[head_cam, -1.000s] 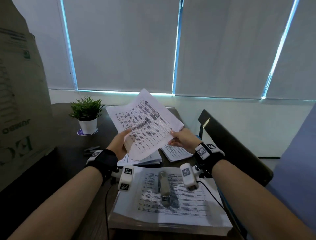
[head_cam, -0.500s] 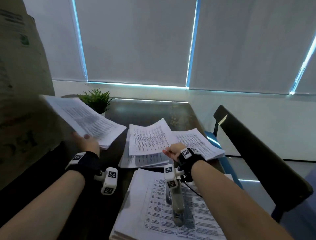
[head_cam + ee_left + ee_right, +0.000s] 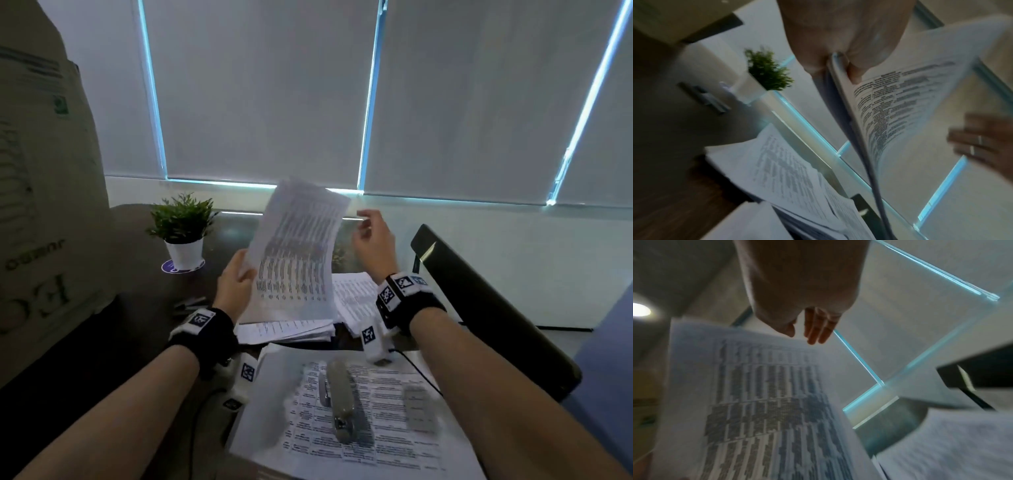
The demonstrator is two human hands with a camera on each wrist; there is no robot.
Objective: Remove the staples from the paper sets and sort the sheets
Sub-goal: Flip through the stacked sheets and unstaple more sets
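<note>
While your left hand (image 3: 236, 286) pinches the raised paper set (image 3: 295, 253) by its left edge, keeping it upright above the far piles (image 3: 291, 330), your empty right hand (image 3: 373, 240) hovers loose-fingered by its top right corner, likely to peel a sheet, with the staple remover (image 3: 340, 399) parked on the near stack (image 3: 394, 442).

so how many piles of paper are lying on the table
3: near stack under the stapler, middle pile behind it, right pile below the right hand. More may be hidden behind the held set.
</note>
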